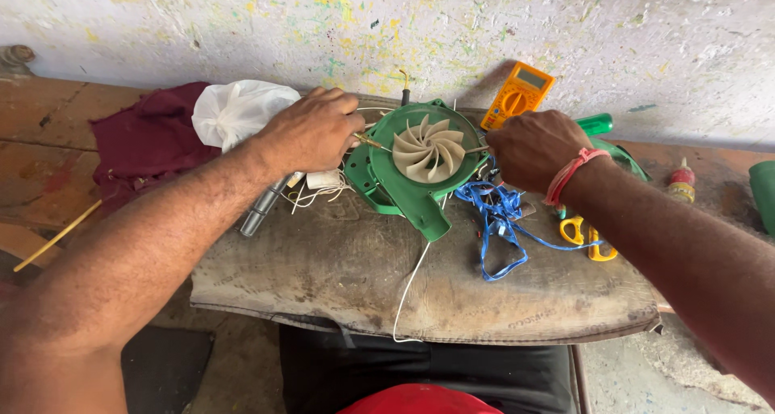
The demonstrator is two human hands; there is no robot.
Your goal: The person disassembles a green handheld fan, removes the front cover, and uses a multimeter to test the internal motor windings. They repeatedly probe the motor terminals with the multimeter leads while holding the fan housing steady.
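Observation:
A green blower housing (386,184) with a cream impeller fan (428,149) lies on a worn brown mat (339,277). My left hand (311,130) rests at the housing's left rim, fingers closed on a thin brass-tipped tool (370,142) that points at the fan. My right hand (529,148), a red band on its wrist, is closed at the housing's right rim and pinches a thin rod (475,148) that reaches toward the fan. A white wire (410,289) trails from the housing off the mat's front edge.
An orange multimeter (517,95) leans against the paint-flecked wall. Blue cord (496,220), yellow-handled scissors (588,238), a small glue bottle (682,181), a white plastic bag (236,110), maroon cloth (149,144) and a grey metal cylinder (262,208) lie around.

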